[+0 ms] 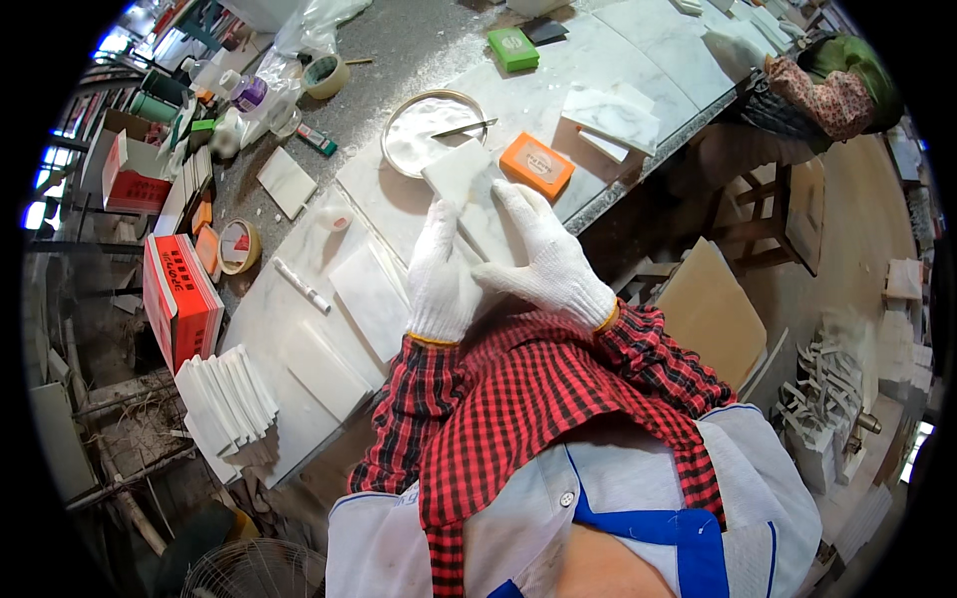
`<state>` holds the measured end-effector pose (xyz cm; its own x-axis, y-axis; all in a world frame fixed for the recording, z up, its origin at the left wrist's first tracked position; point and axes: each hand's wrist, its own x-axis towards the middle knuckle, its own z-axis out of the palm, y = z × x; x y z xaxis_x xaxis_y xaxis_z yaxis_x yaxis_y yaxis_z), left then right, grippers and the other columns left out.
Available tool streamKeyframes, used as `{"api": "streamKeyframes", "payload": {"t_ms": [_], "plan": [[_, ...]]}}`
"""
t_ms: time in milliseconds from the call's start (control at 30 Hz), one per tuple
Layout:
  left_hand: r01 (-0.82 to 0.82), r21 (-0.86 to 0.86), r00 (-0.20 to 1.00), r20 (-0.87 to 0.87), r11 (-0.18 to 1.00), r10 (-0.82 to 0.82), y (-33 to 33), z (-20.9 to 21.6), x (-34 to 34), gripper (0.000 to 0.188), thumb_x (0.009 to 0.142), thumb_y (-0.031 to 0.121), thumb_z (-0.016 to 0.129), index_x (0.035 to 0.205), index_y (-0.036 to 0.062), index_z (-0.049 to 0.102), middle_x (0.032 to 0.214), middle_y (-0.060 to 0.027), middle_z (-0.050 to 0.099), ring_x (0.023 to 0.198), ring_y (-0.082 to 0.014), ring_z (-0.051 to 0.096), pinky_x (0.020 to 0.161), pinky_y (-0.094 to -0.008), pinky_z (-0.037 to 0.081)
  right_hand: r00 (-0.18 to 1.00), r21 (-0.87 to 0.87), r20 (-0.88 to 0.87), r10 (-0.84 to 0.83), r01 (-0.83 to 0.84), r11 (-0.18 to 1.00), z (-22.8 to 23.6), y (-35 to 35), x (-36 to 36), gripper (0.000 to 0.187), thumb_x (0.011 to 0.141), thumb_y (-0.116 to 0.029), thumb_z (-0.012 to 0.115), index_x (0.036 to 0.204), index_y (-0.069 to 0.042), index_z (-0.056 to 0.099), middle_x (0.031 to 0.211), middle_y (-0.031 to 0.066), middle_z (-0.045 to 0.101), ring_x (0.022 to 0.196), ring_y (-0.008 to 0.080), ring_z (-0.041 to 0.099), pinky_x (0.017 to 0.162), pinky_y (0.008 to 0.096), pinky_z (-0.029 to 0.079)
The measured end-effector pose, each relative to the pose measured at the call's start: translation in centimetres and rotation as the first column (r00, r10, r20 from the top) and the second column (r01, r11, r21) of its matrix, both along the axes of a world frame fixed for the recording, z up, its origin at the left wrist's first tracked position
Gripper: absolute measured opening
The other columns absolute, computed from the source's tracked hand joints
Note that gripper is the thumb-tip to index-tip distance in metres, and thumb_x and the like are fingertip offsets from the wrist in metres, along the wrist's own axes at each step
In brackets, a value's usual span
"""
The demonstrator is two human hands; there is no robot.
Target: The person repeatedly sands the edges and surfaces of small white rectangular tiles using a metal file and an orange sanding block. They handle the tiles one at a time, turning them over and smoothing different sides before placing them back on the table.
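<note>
Both my hands wear white knitted gloves and hold a white marble tile (474, 194) with faint grey veins. Along the tile's left edge is my left hand (439, 274). My right hand (546, 257) grips the opposite side, its thumb across the near part of the tile. Just beyond the tile stands a round tin (394, 125) of white paste or powder, with a flat blade (464, 129) resting over its rim. To the right of the tin lies an orange block (536, 166). Several white tiles (371, 289) lie on the table left of my left hand.
A row of tiles (229, 401) and a red box (182, 299) are at the left. A white marker (301, 286), tape rolls (237, 246) and bottles (244, 92) lie farther back. A green block (512, 49) is at the far side. Another person's sleeve (827, 100) shows at upper right, near a wooden stool (788, 214).
</note>
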<state>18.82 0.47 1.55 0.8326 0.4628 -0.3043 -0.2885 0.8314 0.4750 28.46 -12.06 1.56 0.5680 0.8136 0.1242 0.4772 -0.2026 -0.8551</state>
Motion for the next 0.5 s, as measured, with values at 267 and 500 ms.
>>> {"api": "streamKeyframes", "payload": {"t_ms": [267,500], "plan": [[-0.291,0.285,0.955,0.031,0.913,0.295,4.1,4.3,-3.1,0.054,0.11,0.029,0.044,0.156,0.0032,0.033,0.157,-0.0204,0.041,0.144,-0.0357,0.043,0.119,-0.0503,0.039,-0.369,0.503,-0.663,0.651,0.425,0.753,-3.3,-2.4,-0.6,0.083,0.088,-0.043,0.061,0.155,-0.003,0.034,0.137,0.0288,0.051,0.096,0.0291,0.061,0.072,0.035,0.055],[-0.149,0.188,0.963,-0.193,0.971,0.186,3.1,2.5,-4.8,0.054,0.111,0.031,0.044,0.158,0.0059,0.032,0.157,-0.0151,0.043,0.14,-0.0303,0.048,0.114,-0.0445,0.044,-0.404,0.527,-0.514,0.756,0.547,0.65,-2.9,-3.3,-1.7,0.076,0.093,-0.047,0.055,0.156,-0.01,0.034,0.143,0.0364,0.041,0.097,0.0402,0.06,0.074,0.0431,0.057]]}}
